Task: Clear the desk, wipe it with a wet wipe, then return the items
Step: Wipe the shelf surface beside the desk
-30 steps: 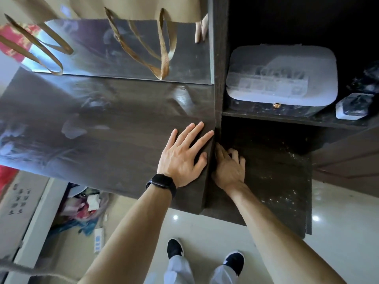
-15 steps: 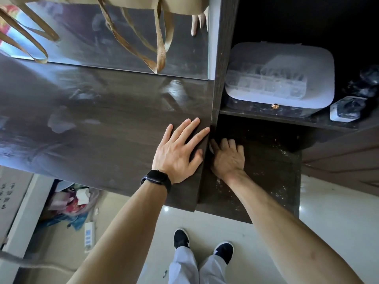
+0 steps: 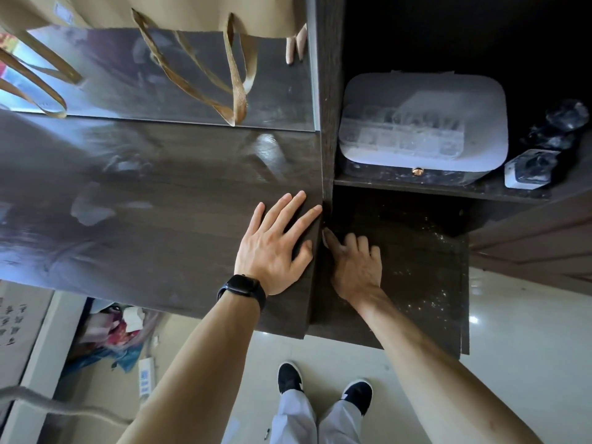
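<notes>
**Both hands flat at the worktop's right edge**

The left hand (image 3: 276, 248), a black watch (image 3: 242, 290) on its wrist, lies released and spread flat on the dark wooden worktop (image 3: 153, 213), fingertips reaching toward 1 o'clock and touching the upright divider (image 3: 326, 123). Just beside it at 3 o'clock, the right hand (image 3: 355, 264) rests on a lower dusty shelf (image 3: 416, 251), fingers pressed down against the surface; whether a wet wipe is under it I cannot tell. At 12 o'clock of the worktop, tan bag straps (image 3: 237, 100) hang over the glossy surface. At 1 o'clock, in the compartment above the shelf, sits a white box (image 3: 423, 123) with a small gold clasp. Streaks show on the worktop's sheen.
</notes>
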{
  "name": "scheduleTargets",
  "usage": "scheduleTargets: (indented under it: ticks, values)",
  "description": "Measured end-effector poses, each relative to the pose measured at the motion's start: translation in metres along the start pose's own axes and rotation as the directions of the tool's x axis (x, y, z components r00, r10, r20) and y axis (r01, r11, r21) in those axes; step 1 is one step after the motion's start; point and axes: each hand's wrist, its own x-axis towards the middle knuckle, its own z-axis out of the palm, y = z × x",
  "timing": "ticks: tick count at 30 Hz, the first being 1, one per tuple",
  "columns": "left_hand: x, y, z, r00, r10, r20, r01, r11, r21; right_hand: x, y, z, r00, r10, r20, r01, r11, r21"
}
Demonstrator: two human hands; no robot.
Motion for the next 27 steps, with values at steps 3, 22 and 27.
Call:
scheduleTargets:
  ticks: [3, 22, 27]
  values:
    - [0.000, -0.001, 0.000, 1.000, -0.001, -0.012, 0.001, 1.000, -0.010, 0.013, 0.000, 0.001, 0.998, 0.057, -0.012, -0.056, 0.997, 0.055]
    - [0.002, -0.005, 0.003, 1.000, 0.022, 0.002, -0.022, 0.999, -0.033, 0.044, -0.030, -0.020, 0.786, 0.537, 0.306, -0.525, 0.319, 0.789]
    - [0.002, -0.005, 0.002, 1.000, 0.027, 0.010, -0.027, 0.999, -0.044, 0.046, -0.038, -0.025, 0.740, 0.623, 0.253, -0.558, 0.358, 0.749]
